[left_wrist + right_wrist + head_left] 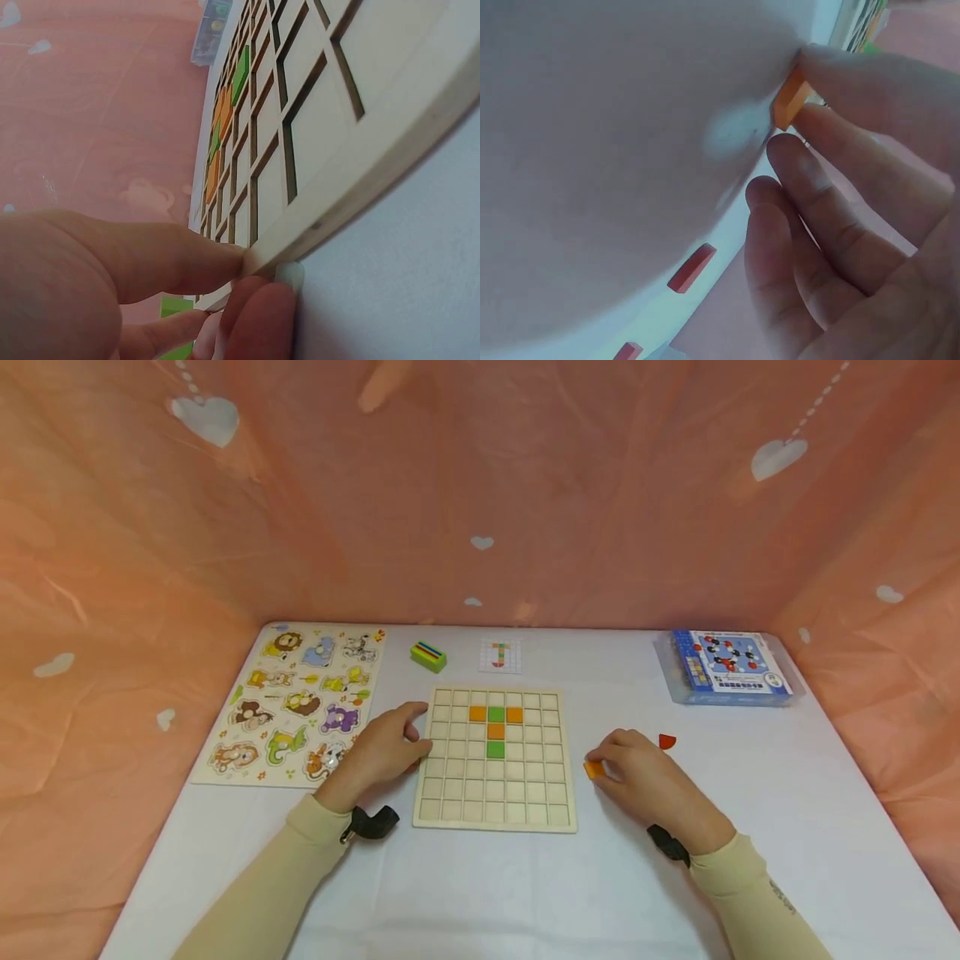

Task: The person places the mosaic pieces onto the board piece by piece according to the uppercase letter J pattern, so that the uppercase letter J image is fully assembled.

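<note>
Head view: right hand (645, 781) pinches flat orange tile (594, 769); left hand (386, 750) grips grid board (495, 758) edge.

Both our arms, in pale long sleeves, reach in from the bottom of the head view, each with a dark strap at the wrist. Our left hand (386, 750) lies at about nine o'clock of centre, palm down, fingers pointing toward three o'clock; the left wrist view shows its fingertips (259, 319) curled and pinching an edge. Our right hand (637, 770) sits at about four o'clock, knuckles up, fingers bent toward nine o'clock, the thumb and forefinger (855, 82) pinching while the other fingers stay loosely curled.
</note>
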A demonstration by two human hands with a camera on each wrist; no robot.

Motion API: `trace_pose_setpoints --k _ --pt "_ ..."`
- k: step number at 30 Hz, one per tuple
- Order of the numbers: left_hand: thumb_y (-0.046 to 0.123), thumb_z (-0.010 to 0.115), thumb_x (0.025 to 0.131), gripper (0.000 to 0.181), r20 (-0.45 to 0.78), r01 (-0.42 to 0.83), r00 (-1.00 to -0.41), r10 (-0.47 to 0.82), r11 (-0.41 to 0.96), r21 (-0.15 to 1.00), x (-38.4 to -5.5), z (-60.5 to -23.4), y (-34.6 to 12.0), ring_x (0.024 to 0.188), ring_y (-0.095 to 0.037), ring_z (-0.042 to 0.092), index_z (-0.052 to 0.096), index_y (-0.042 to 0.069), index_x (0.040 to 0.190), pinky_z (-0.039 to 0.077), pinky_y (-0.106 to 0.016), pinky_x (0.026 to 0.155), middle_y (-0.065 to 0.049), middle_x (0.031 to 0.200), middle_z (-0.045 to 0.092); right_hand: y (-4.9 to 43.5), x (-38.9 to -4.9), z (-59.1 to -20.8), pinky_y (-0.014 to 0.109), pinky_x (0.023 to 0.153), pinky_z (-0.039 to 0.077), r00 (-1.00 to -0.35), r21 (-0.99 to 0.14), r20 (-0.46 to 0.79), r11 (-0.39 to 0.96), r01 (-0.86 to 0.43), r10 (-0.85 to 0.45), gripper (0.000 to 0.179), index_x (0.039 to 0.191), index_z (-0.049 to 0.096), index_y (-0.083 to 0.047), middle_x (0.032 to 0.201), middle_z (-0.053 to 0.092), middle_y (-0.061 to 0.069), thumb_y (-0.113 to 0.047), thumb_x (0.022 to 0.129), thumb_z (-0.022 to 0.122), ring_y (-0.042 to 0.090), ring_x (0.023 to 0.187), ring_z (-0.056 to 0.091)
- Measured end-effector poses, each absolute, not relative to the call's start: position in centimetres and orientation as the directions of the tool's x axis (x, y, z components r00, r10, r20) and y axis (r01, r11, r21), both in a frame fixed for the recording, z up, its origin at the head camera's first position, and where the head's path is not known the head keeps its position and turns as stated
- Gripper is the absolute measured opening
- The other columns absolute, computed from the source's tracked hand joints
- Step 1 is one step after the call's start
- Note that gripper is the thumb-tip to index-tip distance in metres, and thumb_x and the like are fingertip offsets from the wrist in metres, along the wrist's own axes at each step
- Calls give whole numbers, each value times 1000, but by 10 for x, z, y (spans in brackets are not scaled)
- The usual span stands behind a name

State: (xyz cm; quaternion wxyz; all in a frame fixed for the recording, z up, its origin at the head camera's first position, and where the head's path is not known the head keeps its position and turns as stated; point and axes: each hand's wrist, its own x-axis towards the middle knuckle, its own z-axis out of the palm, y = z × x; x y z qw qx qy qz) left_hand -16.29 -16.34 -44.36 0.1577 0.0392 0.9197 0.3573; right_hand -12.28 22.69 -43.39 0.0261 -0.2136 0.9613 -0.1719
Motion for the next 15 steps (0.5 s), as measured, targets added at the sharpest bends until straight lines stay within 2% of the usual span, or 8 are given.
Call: trace_pose_setpoints --k 15 --pt "21 71 100 66 -259 -40 -948 183 742 670 -161 -442 -163 77 -17 64 48 8 161 46 -33 78 -9 104 66 230 -121 -435 46 93 59 -901 -326 53 845 -423 -431 14 104 82 -9 107 72 2 -11 90 85 26 107 66"
